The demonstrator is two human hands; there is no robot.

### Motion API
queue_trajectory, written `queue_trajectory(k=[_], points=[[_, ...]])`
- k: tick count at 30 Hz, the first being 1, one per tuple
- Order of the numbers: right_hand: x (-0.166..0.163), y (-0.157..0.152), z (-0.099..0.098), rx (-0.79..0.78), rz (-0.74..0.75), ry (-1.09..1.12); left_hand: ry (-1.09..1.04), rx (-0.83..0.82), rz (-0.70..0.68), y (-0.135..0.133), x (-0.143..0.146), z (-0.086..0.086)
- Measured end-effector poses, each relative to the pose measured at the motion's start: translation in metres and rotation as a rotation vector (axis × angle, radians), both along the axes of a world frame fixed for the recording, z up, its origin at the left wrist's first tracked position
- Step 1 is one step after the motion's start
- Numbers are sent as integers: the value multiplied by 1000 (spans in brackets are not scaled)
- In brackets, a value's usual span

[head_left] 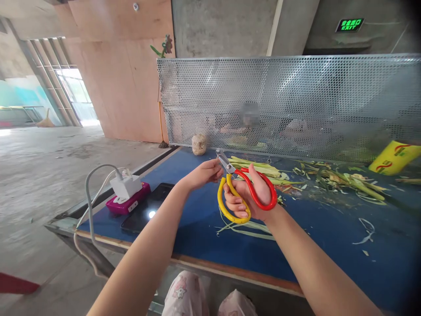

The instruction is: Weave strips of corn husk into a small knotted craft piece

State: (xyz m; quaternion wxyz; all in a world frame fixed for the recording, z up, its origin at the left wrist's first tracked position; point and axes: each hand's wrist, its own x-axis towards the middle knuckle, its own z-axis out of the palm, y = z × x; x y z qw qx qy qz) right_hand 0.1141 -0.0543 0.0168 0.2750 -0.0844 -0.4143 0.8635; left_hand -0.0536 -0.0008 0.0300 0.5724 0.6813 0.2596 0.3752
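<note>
My right hand [255, 193] is wrapped through the loops of a pair of scissors [229, 167], one handle red and the other yellow. Their metal blades point up and to the left, and look slightly parted. At the blade tips, my left hand [206, 172] is closed in a pinch; what lies between its fingers is too small to make out. Behind the scissors, yellow-green stalks or leaf strips [258, 166] lie on the blue tabletop [200, 219]. Several thin pale strips [255, 231] spread on the table below my right hand.
Left on the table are a black phone [144, 213] and a magenta power strip [126, 202] with a white charger [126, 186] and cables. A beige roll [199, 145], plant scraps [348, 180] and a yellow bag [396, 158] lie farther back. Behind a perforated metal panel [296, 96] sits a person.
</note>
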Motion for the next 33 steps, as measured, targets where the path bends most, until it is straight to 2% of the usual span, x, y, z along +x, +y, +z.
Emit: queue_trajectory(k=[7, 14, 25, 33], points=[[-6, -1, -1, -49, 5, -26, 124, 72, 76, -3, 1, -2], [-11, -2, -3, -34, -35, -101, 187, 132, 136, 5, -5, -1], [-10, -1, -2, -17, -32, -49, 199, 103, 50, -1, -1, -1], [-14, -2, -3, -36, -93, -79, 266, 118, 33, -3, -2, -2]])
